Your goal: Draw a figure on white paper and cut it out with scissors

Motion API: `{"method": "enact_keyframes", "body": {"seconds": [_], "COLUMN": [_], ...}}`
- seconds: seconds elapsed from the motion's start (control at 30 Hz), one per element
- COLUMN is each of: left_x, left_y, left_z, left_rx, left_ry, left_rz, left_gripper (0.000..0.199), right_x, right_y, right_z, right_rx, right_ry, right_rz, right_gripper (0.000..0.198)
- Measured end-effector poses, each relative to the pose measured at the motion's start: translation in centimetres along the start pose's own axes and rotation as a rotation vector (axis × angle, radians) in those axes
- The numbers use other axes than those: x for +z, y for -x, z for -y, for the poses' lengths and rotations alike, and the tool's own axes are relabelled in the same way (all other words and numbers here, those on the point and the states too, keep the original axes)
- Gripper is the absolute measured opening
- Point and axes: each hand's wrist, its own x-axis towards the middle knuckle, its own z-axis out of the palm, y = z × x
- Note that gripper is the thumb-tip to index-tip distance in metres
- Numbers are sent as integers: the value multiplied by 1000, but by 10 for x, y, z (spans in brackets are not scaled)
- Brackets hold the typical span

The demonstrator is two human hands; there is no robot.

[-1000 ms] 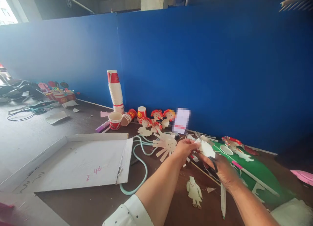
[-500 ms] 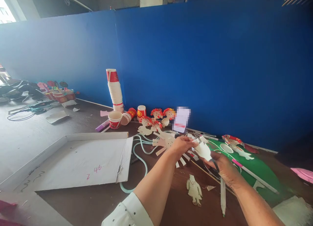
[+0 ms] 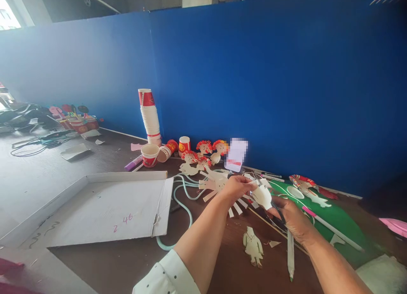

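My left hand [image 3: 235,188] pinches a small white paper cut-out [image 3: 262,196] above the brown table. My right hand [image 3: 291,217] holds black-handled scissors [image 3: 276,210] whose blades meet the cut-out's edge. Below the hands lies a cream paper figure [image 3: 252,246] flat on the table. A white pen [image 3: 290,256] lies beside my right wrist. A fringed paper sun shape [image 3: 213,183] rests just left of my left hand.
A flat white cardboard tray [image 3: 104,209] fills the left. A tall stack of red-and-white paper cups [image 3: 149,118], loose cups [image 3: 149,155] and paper dolls [image 3: 203,152] stand by the blue partition [image 3: 286,86]. A green sheet [image 3: 327,219] lies at right, a teal cord [image 3: 184,200] beside the tray.
Both hands, with the cut-out and scissors, have shifted slightly left and up in view. The cut-out has turned a little between my fingers.
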Motion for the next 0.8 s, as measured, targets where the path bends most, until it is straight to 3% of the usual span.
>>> {"method": "enact_keyframes", "body": {"seconds": [0.8], "left_x": [-3], "left_y": [2], "left_z": [-2], "left_rx": [20], "left_ry": [-7], "left_rz": [45], "left_gripper": [17], "right_x": [3], "right_y": [2], "right_z": [7], "right_rx": [17], "right_ry": [-10], "right_rz": [19], "right_gripper": [16]}}
